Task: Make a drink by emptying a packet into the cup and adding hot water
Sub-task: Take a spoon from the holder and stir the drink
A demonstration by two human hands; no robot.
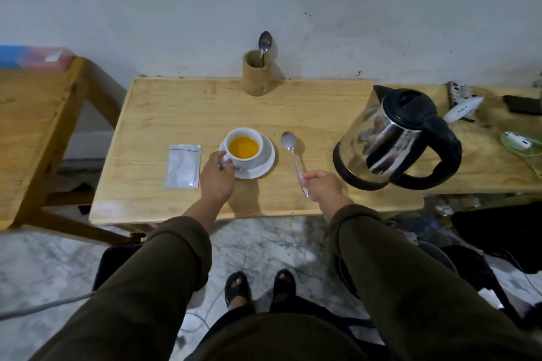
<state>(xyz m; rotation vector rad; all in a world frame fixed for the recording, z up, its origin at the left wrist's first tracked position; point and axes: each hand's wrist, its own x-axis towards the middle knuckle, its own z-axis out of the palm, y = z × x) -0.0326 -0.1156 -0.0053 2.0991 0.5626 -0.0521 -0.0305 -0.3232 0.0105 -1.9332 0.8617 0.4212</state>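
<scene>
A white cup [245,133] filled with orange liquid stands on a white saucer [265,163] in the middle of the wooden table [164,114]. My left hand [215,177] grips the cup's handle at the saucer's left side. My right hand [322,186] holds the handle end of a metal spoon [290,146], whose bowl points away, to the right of the saucer. A silver packet [183,165] lies flat to the left of the cup. A steel kettle [390,138] with black lid and handle stands at the right.
A wooden holder [256,75] with a second spoon [264,42] stands at the table's back edge against the wall. Small items and a cable [522,145] lie at the far right. Another wooden table [32,126] stands at the left.
</scene>
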